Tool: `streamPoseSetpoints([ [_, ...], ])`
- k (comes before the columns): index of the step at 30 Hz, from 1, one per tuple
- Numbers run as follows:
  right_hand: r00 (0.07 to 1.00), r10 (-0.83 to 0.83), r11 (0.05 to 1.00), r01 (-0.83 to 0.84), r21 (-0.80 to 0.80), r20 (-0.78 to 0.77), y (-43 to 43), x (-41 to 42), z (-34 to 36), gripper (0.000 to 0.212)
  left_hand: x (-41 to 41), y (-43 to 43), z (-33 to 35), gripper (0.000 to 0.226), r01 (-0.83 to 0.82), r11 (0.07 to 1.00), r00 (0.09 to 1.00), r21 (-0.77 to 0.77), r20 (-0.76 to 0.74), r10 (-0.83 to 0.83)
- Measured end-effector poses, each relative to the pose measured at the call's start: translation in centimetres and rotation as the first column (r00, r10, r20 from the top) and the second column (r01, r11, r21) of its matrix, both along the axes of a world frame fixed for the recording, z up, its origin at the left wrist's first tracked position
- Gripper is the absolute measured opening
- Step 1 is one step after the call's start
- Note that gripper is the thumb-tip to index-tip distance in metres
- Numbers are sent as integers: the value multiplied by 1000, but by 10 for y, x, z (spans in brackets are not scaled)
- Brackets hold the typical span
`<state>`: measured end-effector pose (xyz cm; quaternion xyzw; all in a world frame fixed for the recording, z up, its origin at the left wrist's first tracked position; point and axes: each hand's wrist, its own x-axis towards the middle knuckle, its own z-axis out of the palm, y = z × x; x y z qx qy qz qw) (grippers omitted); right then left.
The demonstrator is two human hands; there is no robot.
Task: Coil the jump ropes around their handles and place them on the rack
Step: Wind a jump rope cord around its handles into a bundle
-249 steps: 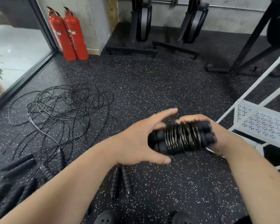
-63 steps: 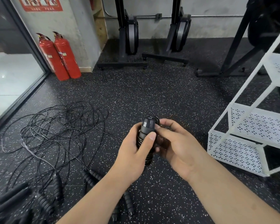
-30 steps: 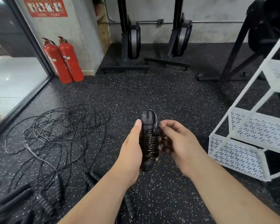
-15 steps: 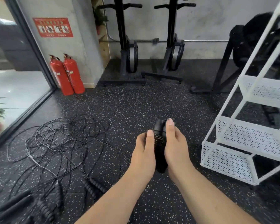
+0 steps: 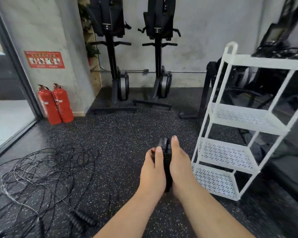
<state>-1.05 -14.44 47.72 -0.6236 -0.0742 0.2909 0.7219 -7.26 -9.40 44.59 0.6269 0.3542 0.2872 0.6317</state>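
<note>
The left hand [image 5: 152,172] and right hand [image 5: 181,167] clasp a coiled rope [image 5: 166,152] between them. It stands upright above the floor, with the thumbs laid along it and the fingers curled round its far side. The white rack [image 5: 243,117] stands just to their right. Loose ropes [image 5: 46,169] sprawl tangled on the floor to the left. Two fire extinguishers [image 5: 55,103] stand by the wall. Ribbed handles [image 5: 81,219] lie near the bottom edge.

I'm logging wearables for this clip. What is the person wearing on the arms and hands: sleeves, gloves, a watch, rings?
Nothing shows. The left hand and right hand are bare, no gloves or rings in view. Both forearms are uncovered to the frame's edge: no sleeves, watch or bands.
</note>
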Motion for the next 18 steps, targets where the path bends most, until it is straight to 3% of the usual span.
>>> streamPoseSetpoints([
  [4, 998, -58, 998, 58, -3, -21, -25, 13, 16, 54, 13, -25, 20, 67, 112, 989, 994, -92, 17, -111],
  [8, 989, -133, 991, 133, 0, 58, -51, 33, 34, 50, 29, -46, 45, 33, 217, 970, 976, -109, 30, -215],
  [13, 962, -201, 980, 199, 29, 184, -82, 62, 69, 46, 53, -69, 82, 27, 299, 947, 953, -118, 86, -290],
  [18, 911, -275, 961, 268, 68, 308, -108, 90, 102, 38, 78, -83, 122, 29, 375, 899, 924, -227, 169, -343],
])
